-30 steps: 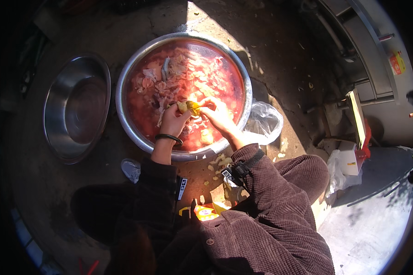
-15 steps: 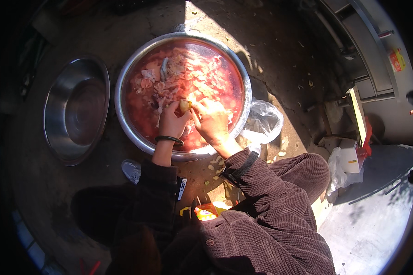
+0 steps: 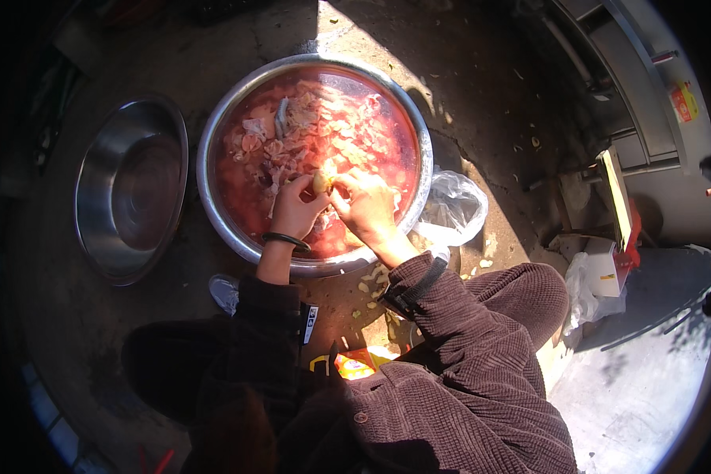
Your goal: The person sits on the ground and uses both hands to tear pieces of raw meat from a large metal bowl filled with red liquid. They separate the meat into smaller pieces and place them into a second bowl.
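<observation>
A wide metal basin (image 3: 205, 170) stands on the ground before me, full of reddish water and several pale pink pieces of meat (image 3: 355, 134). Over its near half, my two hands meet around a small yellowish piece of meat (image 3: 321, 182) that looks like a gizzard. My left hand (image 3: 292, 205) pinches it from the left, fingers bent. My right hand (image 3: 369, 207) has its thumb and fingertips pressed to the right side of the same piece. The fingers partly hide it. A dark bracelet (image 3: 284, 240) circles my left wrist.
A second steel basin (image 3: 134, 197) stands at the left. Right of the full basin lies a clear plastic bag (image 3: 454, 207). Pale yellowish scraps (image 3: 369, 282) litter the ground near my knees. A white box (image 3: 601, 268) and metal shelving (image 3: 636, 87) stand farther right.
Both hands stay over the basin, with only a slight shift. The yellowish piece has turned a little between the fingers and shows more of its surface.
</observation>
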Tool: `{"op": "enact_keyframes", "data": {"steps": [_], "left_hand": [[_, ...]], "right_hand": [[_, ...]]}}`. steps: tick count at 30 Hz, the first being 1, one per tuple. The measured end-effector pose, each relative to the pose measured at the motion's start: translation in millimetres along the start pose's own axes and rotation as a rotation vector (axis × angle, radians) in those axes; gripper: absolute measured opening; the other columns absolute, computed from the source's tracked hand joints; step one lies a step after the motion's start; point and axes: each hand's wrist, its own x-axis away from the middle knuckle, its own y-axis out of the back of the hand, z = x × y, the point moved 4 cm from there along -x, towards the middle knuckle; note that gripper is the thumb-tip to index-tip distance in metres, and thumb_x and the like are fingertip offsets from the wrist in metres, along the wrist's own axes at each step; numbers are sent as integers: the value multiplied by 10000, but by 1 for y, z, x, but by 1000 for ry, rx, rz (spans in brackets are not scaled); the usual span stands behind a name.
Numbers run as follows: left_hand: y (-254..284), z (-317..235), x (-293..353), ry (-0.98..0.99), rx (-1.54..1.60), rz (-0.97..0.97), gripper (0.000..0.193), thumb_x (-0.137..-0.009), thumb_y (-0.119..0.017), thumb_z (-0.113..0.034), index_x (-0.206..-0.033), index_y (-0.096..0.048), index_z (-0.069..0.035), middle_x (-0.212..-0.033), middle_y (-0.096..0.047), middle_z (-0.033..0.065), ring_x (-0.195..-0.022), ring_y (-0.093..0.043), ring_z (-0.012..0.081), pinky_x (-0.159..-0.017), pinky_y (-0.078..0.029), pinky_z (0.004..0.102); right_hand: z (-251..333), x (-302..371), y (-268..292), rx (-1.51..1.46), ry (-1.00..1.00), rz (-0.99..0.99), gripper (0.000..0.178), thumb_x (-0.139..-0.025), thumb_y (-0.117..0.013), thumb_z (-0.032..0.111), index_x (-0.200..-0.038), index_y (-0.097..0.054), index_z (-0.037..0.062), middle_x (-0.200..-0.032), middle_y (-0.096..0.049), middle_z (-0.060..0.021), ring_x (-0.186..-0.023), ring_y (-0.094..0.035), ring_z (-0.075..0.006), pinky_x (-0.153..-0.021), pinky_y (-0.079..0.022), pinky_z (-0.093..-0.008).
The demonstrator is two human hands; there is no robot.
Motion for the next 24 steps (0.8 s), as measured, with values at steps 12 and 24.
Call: {"op": "enact_keyframes", "data": {"steps": [12,24], "left_hand": [[0,-20,4,-52,-54,-52,227,-772,-677,-65,-988,-668,2,-789,-629,-9,-688,-560,57,-635,-461,217],[-1,-7,2,0,68,-18,255,-774,-653,-50,-1024,-661,1,-840,-636,-7,-740,-570,51,-672,-468,214]], "right_hand": [[5,-2,3,86,82,-83,145,-762,-683,187,-851,-662,74,-797,-626,-99,-764,-628,-287,-679,-490,-375],[-39,-5,-14,-727,-369,283,268,-857,-686,207,-963,-648,-36,-848,-677,-89,-729,-631,-127,-665,-508,-280]]}}
